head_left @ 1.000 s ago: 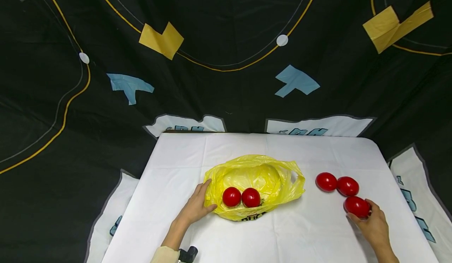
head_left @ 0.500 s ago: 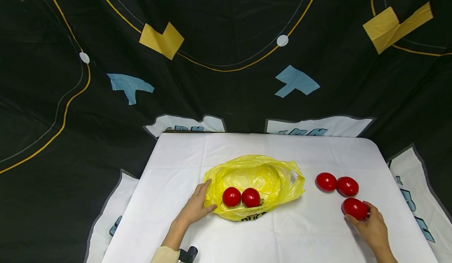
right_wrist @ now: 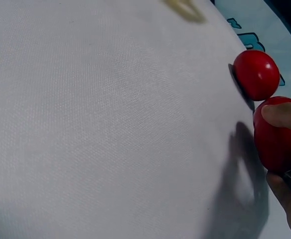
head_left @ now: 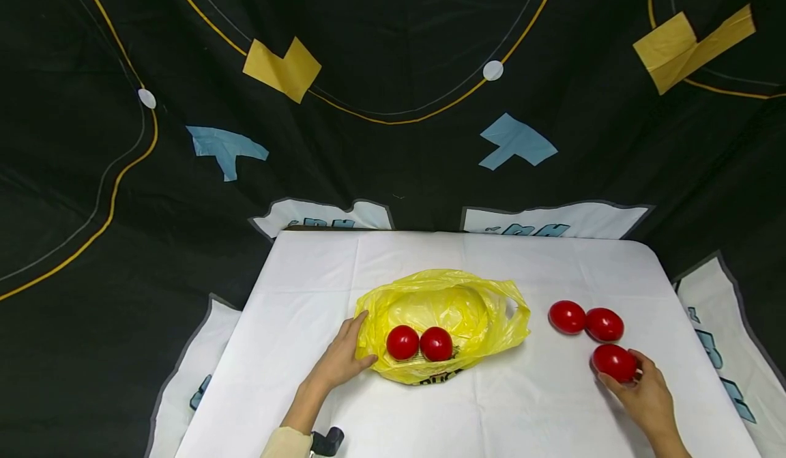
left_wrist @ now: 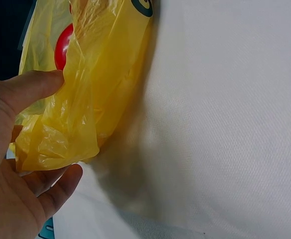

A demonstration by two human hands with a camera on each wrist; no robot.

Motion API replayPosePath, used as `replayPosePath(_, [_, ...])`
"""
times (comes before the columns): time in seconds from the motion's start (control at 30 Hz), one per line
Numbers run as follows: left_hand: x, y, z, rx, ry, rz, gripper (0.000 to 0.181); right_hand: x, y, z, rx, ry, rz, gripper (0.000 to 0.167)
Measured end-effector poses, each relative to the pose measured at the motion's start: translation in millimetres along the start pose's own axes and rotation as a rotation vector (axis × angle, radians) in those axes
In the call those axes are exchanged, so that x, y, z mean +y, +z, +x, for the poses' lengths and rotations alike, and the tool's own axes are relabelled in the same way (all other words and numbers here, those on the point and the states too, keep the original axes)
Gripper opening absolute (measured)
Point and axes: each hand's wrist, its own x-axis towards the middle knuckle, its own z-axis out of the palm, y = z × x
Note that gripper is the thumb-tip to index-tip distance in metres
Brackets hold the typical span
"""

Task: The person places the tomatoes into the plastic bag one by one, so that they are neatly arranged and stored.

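Both hands are partly curled: the left hand (head_left: 340, 359) pinches the left edge of a thin yellow plastic bag (head_left: 430, 294), and the right hand (head_left: 648, 391) grips a glossy red rounded ball (head_left: 613, 362) well to the bag's right. That ball looks firm, light and slippery, probably best held around its sides; the bag should crumple easily.
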Motion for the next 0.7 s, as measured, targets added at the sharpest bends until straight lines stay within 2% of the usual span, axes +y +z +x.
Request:
replayPosePath(0.33, [-0.9, 0.9, 0.6, -0.003, -0.003, -0.011, 0.09, -4.6, -2.9, -2.3, -0.006, -0.002, 0.001, 0.095])
replayPosePath(0.7, [-0.4, 0.8, 0.2, -0.001, 0.004, 0.001, 0.091, -18.4, -12.3, -8.2, 0.001, -0.061, 0.014, 0.095])
